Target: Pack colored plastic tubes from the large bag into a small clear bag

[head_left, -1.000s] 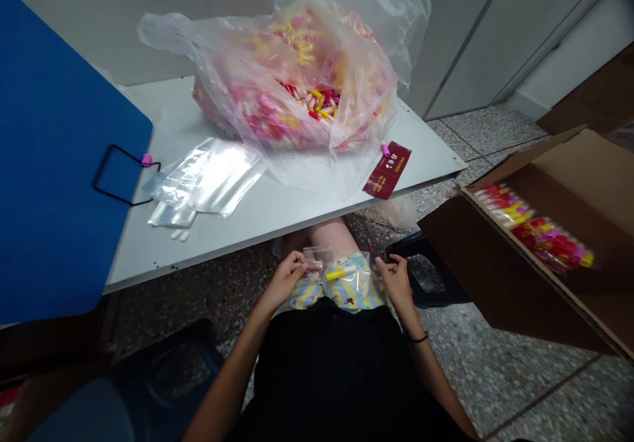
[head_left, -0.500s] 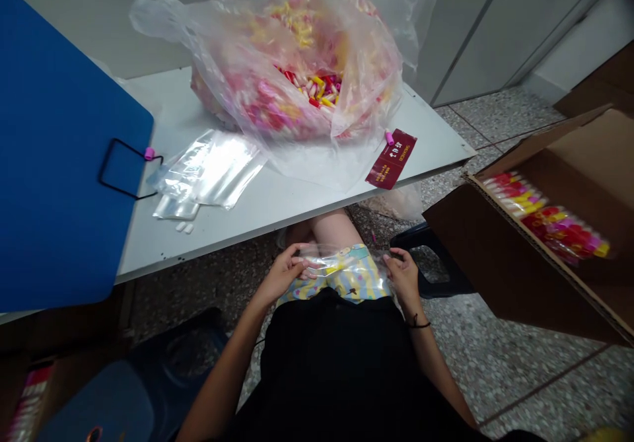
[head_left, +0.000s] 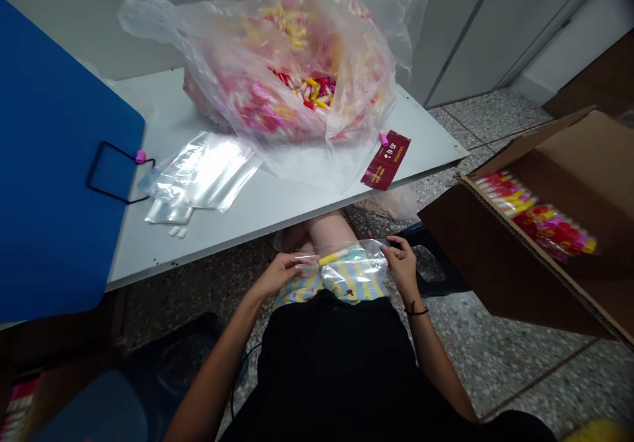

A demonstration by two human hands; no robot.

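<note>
Over my lap, a clear plastic bag [head_left: 354, 269] is stretched between my two hands. A yellow piece with a pale end [head_left: 327, 258] shows at the bag's left part. My left hand [head_left: 284, 271] has its fingers closed on the bag's left end, near the yellow piece. At the bag's right corner, my right hand [head_left: 402, 261] pinches the plastic between thumb and fingers. Flat clear bags [head_left: 212, 171] lie stacked on the white table [head_left: 277, 214]. Behind them sits a large translucent sack [head_left: 238, 52] full of red, pink, yellow and white pieces.
A dark red card [head_left: 386, 161] and a pink piece [head_left: 384, 139] lie near the table's right edge. At the right stands an open cardboard box [head_left: 470, 257] holding filled packets [head_left: 555, 230]. A blue board [head_left: 59, 164] stands at the left, a blue stool [head_left: 94, 405] below.
The clear bag is spread wider, and the yellow piece shows more plainly at its left. My left hand has shifted slightly left and its fingers are straighter. The whole view has shifted slightly.
</note>
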